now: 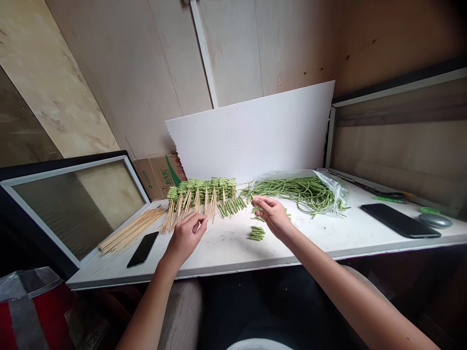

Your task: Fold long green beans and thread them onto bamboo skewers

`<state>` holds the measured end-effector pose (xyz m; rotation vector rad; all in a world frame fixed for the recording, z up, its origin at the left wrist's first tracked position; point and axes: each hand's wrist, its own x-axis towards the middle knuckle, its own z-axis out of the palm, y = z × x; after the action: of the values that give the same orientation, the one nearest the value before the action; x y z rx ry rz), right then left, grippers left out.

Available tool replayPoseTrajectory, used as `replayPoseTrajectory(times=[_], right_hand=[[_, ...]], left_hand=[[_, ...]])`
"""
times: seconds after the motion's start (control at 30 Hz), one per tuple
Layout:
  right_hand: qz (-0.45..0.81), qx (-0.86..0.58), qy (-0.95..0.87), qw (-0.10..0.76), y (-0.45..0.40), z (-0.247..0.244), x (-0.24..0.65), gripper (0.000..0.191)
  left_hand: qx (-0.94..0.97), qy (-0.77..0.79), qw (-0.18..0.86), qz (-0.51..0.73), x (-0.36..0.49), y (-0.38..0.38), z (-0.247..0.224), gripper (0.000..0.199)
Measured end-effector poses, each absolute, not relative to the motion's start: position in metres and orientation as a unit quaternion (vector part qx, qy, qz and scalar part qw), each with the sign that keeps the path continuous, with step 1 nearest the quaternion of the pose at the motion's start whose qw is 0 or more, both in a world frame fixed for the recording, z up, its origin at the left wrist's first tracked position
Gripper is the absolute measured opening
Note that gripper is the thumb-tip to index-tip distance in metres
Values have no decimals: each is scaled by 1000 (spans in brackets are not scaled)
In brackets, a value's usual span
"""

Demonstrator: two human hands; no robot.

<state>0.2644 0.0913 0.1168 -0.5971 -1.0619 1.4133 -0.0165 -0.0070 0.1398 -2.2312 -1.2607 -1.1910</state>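
Observation:
My left hand (187, 236) is closed in a pinch around the end of a thin bamboo skewer. Cut long bean pieces (232, 207) sit side by side in a slanting row along that skewer, between my two hands. At the row's far end my right hand (270, 214) pinches with thumb and fingers; what is between its fingertips is too small to make out. Below it lies a small pile of cut bean pieces (257, 233), with more pieces partly hidden behind the hand. Behind my left hand, finished bean skewers (202, 189) lie stacked, their bare sticks pointing toward me.
Loose bamboo skewers (131, 231) lie at the left beside a phone (143, 249). Uncut long beans (299, 192) fill an open clear plastic bag at the back right. Another dark phone (399, 220) and a grey oval object (435, 220) rest on the white table (233, 253). A white board (251, 136) stands behind.

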Motion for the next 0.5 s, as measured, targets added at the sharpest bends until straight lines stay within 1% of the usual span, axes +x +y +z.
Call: replayPoseTrajectory(times=[0.5], right_hand=[[582,-263,-485,597,87,117,263,39]], left_hand=[[-788,-441,132,-409,-14,-9,138,13]])
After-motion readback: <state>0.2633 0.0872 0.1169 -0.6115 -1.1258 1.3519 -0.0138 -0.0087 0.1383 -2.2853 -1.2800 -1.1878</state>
